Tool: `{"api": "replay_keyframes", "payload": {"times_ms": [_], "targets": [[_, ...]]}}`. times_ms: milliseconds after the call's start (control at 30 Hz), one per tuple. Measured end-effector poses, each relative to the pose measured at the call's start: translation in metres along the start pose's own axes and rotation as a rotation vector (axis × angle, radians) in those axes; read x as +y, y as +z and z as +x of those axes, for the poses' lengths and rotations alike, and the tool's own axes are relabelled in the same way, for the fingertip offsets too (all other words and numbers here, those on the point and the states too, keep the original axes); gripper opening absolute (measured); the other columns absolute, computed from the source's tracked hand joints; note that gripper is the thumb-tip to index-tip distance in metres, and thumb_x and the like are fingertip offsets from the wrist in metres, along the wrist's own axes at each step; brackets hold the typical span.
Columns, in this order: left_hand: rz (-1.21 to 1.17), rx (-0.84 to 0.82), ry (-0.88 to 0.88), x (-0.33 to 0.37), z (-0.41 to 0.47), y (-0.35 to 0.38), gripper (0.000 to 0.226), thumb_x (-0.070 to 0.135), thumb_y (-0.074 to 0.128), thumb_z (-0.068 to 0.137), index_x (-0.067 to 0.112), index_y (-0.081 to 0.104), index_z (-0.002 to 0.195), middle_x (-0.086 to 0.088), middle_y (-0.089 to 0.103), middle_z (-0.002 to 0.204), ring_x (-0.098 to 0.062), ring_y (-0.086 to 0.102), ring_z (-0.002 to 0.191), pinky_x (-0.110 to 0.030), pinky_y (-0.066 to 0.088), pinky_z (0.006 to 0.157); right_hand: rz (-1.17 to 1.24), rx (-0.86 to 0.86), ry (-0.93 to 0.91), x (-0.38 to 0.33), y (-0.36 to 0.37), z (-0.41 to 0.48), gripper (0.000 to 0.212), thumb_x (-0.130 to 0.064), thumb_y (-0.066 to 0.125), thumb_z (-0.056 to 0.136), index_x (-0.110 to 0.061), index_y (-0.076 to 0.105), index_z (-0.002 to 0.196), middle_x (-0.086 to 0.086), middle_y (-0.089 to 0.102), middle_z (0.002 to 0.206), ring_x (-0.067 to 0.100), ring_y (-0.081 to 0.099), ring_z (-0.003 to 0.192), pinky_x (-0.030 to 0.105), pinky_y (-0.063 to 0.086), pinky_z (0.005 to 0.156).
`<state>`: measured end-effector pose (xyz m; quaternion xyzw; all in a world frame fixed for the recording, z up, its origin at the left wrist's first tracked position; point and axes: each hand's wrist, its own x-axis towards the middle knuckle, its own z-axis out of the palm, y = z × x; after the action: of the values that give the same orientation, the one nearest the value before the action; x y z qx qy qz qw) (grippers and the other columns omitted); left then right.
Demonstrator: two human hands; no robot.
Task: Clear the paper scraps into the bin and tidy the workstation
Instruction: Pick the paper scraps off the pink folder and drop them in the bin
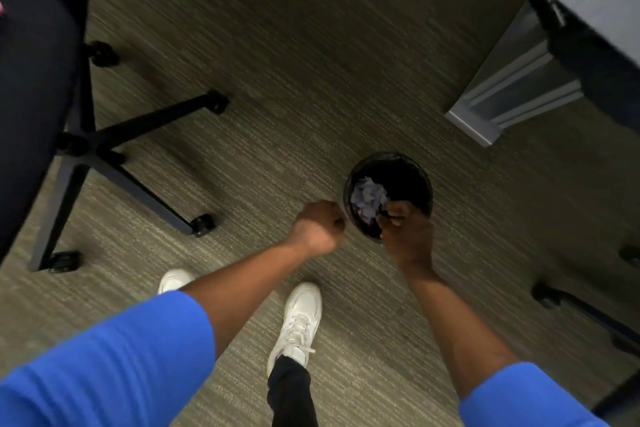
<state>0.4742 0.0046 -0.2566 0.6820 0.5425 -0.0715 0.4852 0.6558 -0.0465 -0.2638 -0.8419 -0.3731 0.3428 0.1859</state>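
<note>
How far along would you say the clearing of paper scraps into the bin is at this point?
Partly done: pale paper scraps already lie inside the black bin on the carpet. In hand: the right hand is at the bin's near rim, apparently gripping it or its liner; the left hand is closed beside the bin, contents not visible. Left: tidying the workstation can't be judged, since the desk top is out of view.

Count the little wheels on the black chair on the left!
4 show: one near the seat, one far out, one nearest the hands, one at the bottom left. A fifth may hide under the seat.
</note>
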Motion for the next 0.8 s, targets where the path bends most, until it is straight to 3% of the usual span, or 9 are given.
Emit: {"api": "replay_keyframes", "payload": {"times_ms": [100,167,233,300,367,467,567,800], "targets": [[-0.033,0.059,-0.112,-0.027,-0.024,-0.030,0.029,0.026,0.060,0.093,0.008,0.077,0.107,-0.013,0.079,0.114,-0.032,0.074,0.109,-0.040,0.059,0.093,0.013,-0.027,-0.035,-0.027,0.017,-0.009,0.020,-0.017,0.079,0.083,-0.017,0.073,0.102,0.007,0.078,0.101,0.025,0.075,0.093,0.052,0.062,0.088],[-0.142,0.113,-0.191,-0.046,-0.040,-0.055,0.037,0.036,0.058,0.082,0.016,0.078,0.107,-0.005,0.081,0.109,-0.027,0.076,0.107,-0.039,0.061,0.093,0.017,-0.037,-0.076,-0.061,0.024,-0.021,0.014,-0.012,0.078,0.086,-0.013,0.074,0.099,0.007,0.079,0.097,0.020,0.074,0.086,0.043,0.061,0.089],[-0.242,0.161,-0.238,-0.061,-0.054,-0.082,0.030,0.038,0.061,0.086,0.017,0.079,0.100,-0.002,0.081,0.100,-0.024,0.077,0.098,-0.038,0.063,0.090,0.032,-0.076,-0.098,-0.098,0.033,-0.032,0.010,-0.009,0.075,0.088,-0.014,0.075,0.097,0.004,0.079,0.092,0.016,0.073,0.081,0.034,0.059,0.085],[-0.304,0.228,-0.257,-0.074,-0.065,-0.107,0.022,0.036,0.069,0.094,0.017,0.074,0.085,-0.001,0.080,0.087,-0.023,0.077,0.085,-0.037,0.063,0.082,0.026,-0.108,-0.125,-0.131,0.043,-0.041,0.014,-0.006,0.073,0.088,-0.015,0.075,0.098,0.000,0.078,0.091,0.016,0.072,0.084,0.026,0.055,0.083],[-0.343,0.314,-0.261,-0.087,-0.073,-0.130,0.028,0.038,0.070,0.093,0.020,0.067,0.072,0.002,0.078,0.075,-0.023,0.075,0.075,-0.037,0.063,0.078,0.027,-0.130,-0.192,-0.164,0.054,-0.048,0.019,-0.002,0.072,0.087,-0.013,0.075,0.102,0.000,0.076,0.094,0.018,0.072,0.088,0.014,0.049,0.079],[-0.391,0.374,-0.263,-0.098,-0.090,-0.166,0.025,0.035,0.071,0.092,0.023,0.066,0.070,0.004,0.077,0.073,-0.020,0.075,0.071,-0.040,0.063,0.077,0.035,-0.180,-0.278,-0.212,0.069,-0.061,0.021,-0.008,0.072,0.090,-0.019,0.072,0.108,0.000,0.078,0.103,0.016,0.072,0.095,0.025,0.052,0.085],[-0.397,0.480,-0.226,-0.103,-0.110,-0.206,0.021,0.036,0.069,0.093,0.019,0.071,0.079,0.003,0.077,0.076,-0.019,0.075,0.078,-0.039,0.061,0.081,0.032,-0.135,-0.343,-0.262,0.083,-0.074,0.015,-0.022,0.075,0.092,-0.025,0.075,0.106,-0.007,0.078,0.099,0.012,0.073,0.093,0.034,0.057,0.088],[-0.349,0.933,-0.325,-0.139,-0.173,-0.312,0.025,0.048,0.062,0.092,0.026,0.071,0.085,0.008,0.074,0.075,-0.019,0.072,0.074,-0.041,0.060,0.072,-0.040,-0.147,-0.605,-0.365,0.121,-0.100,0.024,-0.021,0.077,0.091,-0.027,0.069,0.112,-0.008,0.068,0.107,0.006,0.068,0.095,0.044,0.060,0.088]]}}
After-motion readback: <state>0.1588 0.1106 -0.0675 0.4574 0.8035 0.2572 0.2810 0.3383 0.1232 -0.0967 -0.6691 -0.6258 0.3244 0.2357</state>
